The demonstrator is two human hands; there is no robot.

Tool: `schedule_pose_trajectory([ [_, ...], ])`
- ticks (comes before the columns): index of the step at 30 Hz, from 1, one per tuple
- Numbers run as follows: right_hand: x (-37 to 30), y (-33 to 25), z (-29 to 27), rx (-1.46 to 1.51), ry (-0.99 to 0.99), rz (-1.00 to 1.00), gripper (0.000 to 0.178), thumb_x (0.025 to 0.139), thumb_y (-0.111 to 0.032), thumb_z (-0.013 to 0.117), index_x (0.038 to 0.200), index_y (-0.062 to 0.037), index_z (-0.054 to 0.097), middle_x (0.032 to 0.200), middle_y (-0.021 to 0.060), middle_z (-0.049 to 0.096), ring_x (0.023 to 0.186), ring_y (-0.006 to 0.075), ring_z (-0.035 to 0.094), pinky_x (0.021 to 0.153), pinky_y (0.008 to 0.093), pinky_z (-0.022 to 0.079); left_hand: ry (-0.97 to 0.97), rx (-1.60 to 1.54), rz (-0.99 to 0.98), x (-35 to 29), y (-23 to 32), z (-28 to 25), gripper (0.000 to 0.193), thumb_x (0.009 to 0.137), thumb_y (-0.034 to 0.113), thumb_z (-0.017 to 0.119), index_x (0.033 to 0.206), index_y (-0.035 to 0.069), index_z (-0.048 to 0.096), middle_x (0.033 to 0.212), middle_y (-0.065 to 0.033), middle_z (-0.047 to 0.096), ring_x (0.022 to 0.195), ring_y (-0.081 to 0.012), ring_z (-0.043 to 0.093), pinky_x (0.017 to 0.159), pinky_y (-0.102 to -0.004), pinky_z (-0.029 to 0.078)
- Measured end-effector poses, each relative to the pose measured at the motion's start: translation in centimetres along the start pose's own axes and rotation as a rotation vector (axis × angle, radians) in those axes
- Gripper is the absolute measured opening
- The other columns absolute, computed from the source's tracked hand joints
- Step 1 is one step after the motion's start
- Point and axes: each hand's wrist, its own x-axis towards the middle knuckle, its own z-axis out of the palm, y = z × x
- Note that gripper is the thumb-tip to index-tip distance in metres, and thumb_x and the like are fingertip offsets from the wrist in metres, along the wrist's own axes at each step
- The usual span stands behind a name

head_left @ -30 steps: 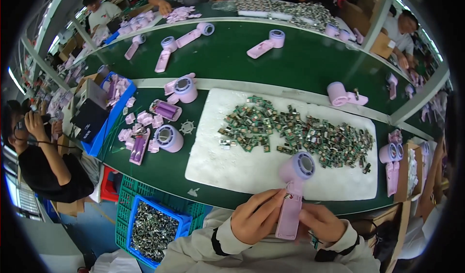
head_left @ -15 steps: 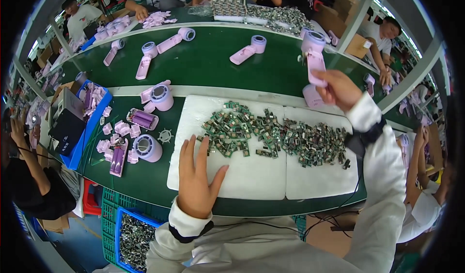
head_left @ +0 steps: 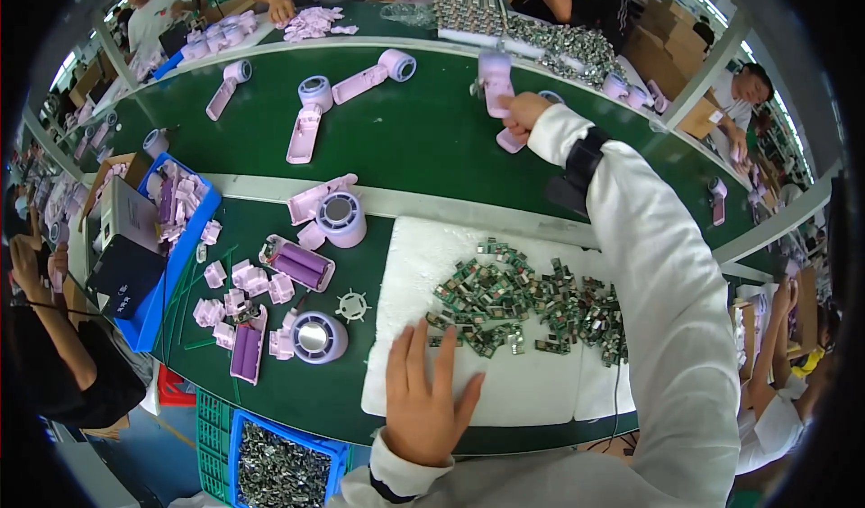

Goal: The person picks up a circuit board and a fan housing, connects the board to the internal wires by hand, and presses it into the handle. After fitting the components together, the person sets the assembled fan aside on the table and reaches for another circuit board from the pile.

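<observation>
My right hand [head_left: 530, 116] reaches out over the green conveyor belt, its fingers closed on the handle of a pink handheld fan [head_left: 495, 83]. Beneath that hand lies another pink fan [head_left: 511, 140], partly hidden. My left hand [head_left: 421, 404] rests with fingers spread on a white foam sheet [head_left: 396, 301], its fingertips beside a pile of small green circuit boards [head_left: 491, 296]. My right sleeve covers the right part of the pile. Left of the foam are a round fan head [head_left: 319, 337] and open pink housings with purple battery cells [head_left: 302, 265].
Several pink fans, one of them a fan [head_left: 308, 121], lie along the belt. A blue bin [head_left: 153, 305] of pink parts stands at the table's left. Below the table edge sits a blue crate [head_left: 284, 463] of small metallic parts. Other people work across and beside the belt.
My right hand has carried the fan leftward and farther out over the belt. The view has shifted, and my left hand stays spread on the foam.
</observation>
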Motion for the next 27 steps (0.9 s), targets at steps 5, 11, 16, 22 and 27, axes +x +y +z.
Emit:
schedule_pose_trajectory([
  [5,0.8,0.5,1.7,0.075,-0.046,0.164,0.034,0.105,-0.029,0.051,0.077,-0.0152,0.04,0.057,-0.0052,0.031,0.044,0.0093,0.023,0.039,0.0289,0.016,0.007,-0.024,0.034,0.0,-0.7,0.5,0.062,0.084,0.024,0.078,0.137,0.001,0.056,0.142,-0.0278,0.049,0.13,-0.0488,0.047,0.108,-0.0546,0.042],
  [11,0.2,1.7,-1.4,0.283,-0.057,0.122,0.033,0.105,-0.029,0.051,0.077,-0.0165,0.039,0.056,-0.0056,0.029,0.043,0.0089,0.022,0.039,0.0282,0.015,0.004,-0.052,0.062,-0.2,-0.9,0.4,0.061,0.084,0.025,0.077,0.137,0.003,0.057,0.14,-0.0281,0.05,0.128,-0.049,0.048,0.107,-0.0558,0.042],
  [16,0.3,2.4,-5.1,0.323,0.072,0.222,0.033,0.104,-0.029,0.053,0.077,-0.0171,0.039,0.056,-0.0052,0.03,0.043,0.0087,0.023,0.039,0.0272,0.016,0.002,-0.076,0.055,-0.4,-1.0,0.4,0.059,0.084,0.026,0.077,0.136,0.003,0.058,0.139,-0.0279,0.05,0.127,-0.0485,0.048,0.107,-0.0559,0.042],
  [22,0.7,2.5,-7.2,0.382,0.089,0.227,0.033,0.103,-0.029,0.055,0.075,-0.0169,0.041,0.056,-0.0046,0.035,0.043,0.009,0.025,0.04,0.0267,0.018,-0.003,-0.078,0.063,-0.4,-1.0,0.3,0.058,0.083,0.025,0.077,0.134,0.003,0.059,0.139,-0.0275,0.05,0.127,-0.0478,0.048,0.107,-0.0559,0.042],
  [27,0.4,3.1,-6.4,0.36,0.193,0.265,0.033,0.105,-0.031,0.052,0.077,-0.0173,0.04,0.054,-0.0061,0.031,0.042,0.0069,0.024,0.038,0.0244,0.016,0.003,-0.062,0.047,-0.2,-1.2,0.3,0.058,0.083,0.024,0.078,0.133,0.003,0.06,0.14,-0.0268,0.05,0.128,-0.0479,0.048,0.107,-0.056,0.042],
])
